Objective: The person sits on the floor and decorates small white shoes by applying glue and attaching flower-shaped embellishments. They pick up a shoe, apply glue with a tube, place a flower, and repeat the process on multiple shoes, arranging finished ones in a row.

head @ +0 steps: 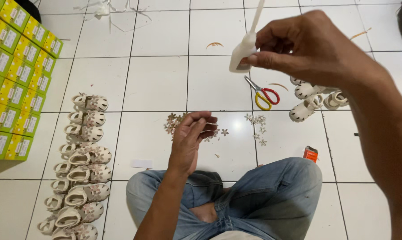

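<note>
1. The right hand (307, 46) is raised over the far right of the white tiled floor (156, 82), its thumb and fingers pinched together on a small white squeeze bottle of glue with a long thin nozzle (244, 50). The nozzle points up and away, so as I judge it the bottle needs tipping down before any glue can be placed neatly.
2. The left hand (191, 138) hovers in the middle, just beyond the person's crossed legs in blue jeans (272, 195). Its fingers curl loosely inward with the tips close together; whether they hold a small piece I cannot tell.
3. Just under and beside that hand lies a scatter of small beige flower-shaped trims (172, 122), and a second small cluster of the same flower trims (258, 126) sits a little to the right.
4. To do this well, I would keep the glue dab small, hold the trim flat on the fingertips, and keep the nozzle clear of the other pieces.
5. The flower trims look thin, light and easy to scatter.
6. On the left, a long column of cream children's sandals with flower decorations (83, 169) runs from far to near, beside stacked yellow-green cardboard boxes (16, 66).
7. On the far right lie a few more cream sandals (314, 98), red-and-yellow-handled scissors (264, 94) and a small orange box (311, 154).
</note>
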A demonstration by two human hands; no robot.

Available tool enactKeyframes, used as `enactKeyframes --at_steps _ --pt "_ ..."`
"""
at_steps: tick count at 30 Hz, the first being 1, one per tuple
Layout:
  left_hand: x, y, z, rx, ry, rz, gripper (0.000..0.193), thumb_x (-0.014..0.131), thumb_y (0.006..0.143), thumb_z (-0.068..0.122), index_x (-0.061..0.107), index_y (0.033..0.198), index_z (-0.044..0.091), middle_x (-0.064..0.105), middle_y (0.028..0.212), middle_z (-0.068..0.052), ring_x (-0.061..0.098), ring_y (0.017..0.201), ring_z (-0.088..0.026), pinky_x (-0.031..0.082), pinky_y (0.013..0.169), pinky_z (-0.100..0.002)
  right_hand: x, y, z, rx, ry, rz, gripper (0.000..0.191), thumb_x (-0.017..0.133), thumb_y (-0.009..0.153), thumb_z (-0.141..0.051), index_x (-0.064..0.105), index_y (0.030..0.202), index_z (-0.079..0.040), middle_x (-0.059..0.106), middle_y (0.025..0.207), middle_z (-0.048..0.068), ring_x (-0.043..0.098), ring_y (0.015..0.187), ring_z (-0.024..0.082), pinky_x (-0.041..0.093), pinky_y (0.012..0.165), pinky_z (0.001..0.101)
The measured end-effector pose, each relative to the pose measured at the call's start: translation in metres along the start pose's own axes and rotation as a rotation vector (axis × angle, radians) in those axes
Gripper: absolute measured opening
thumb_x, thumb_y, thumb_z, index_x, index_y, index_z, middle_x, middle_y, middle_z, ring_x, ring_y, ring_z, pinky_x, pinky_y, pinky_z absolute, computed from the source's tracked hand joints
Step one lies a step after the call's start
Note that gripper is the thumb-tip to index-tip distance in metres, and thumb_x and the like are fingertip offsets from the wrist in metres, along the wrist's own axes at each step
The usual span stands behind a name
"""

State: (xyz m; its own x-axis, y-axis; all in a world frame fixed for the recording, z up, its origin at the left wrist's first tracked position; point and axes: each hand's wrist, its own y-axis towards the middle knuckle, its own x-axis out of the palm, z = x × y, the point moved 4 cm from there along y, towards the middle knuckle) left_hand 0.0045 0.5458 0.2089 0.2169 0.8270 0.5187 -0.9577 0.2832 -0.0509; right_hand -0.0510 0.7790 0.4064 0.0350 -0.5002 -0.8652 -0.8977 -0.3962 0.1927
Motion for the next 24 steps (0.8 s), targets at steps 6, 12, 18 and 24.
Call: enactKeyframes --at_steps 6,12,18,24 --pt "-0.019 -0.011 0.003 -0.002 0.006 0.041 0.023 0.058 0.103 0.018 0.065 0.119 0.003 0.072 0.109 -0.010 0.066 0.097 -0.015 0.054 0.092 -0.033 -0.014 0.007 -0.015 0.100 -0.124 -0.030 0.034 0.078 0.094 -0.029 0.074 0.102 0.003 0.067 0.063 0.016 0.062 0.047 0.018 0.043 0.040 0.0272" --pt "-0.026 -0.016 0.001 0.001 0.000 0.045 0.022 0.058 0.104 0.018 0.065 0.119 0.003 0.072 0.109 -0.009 0.067 0.097 -0.016 0.054 0.092 -0.033 -0.018 0.004 -0.030 -0.296 0.002 0.091 0.033 0.072 0.097 -0.021 0.067 0.104 0.011 0.070 0.084 0.019 0.073 0.077 0.021 0.059 0.062 0.0289" --pt "-0.042 -0.020 -0.001 -0.014 0.019 0.078 0.023 0.058 0.102 0.018 0.066 0.119 0.005 0.072 0.110 -0.009 0.066 0.098 -0.016 0.053 0.090 -0.032 -0.027 0.010 -0.020 -0.004 -0.033 0.011 0.038 0.072 0.099 -0.021 0.067 0.124 0.007 0.075 0.101 0.023 0.076 0.090 0.025 0.063 0.081 0.0364" --pt "-0.054 -0.024 -0.002 -0.019 0.008 0.094 0.021 0.060 0.102 0.017 0.065 0.119 0.006 0.072 0.110 -0.009 0.066 0.098 -0.016 0.053 0.090 -0.033 -0.031 0.016 -0.033 0.027 -0.322 -0.045 0.034 0.074 0.098 -0.023 0.074 0.127 -0.005 0.075 0.103 0.022 0.074 0.089 0.030 0.061 0.078 0.0406"
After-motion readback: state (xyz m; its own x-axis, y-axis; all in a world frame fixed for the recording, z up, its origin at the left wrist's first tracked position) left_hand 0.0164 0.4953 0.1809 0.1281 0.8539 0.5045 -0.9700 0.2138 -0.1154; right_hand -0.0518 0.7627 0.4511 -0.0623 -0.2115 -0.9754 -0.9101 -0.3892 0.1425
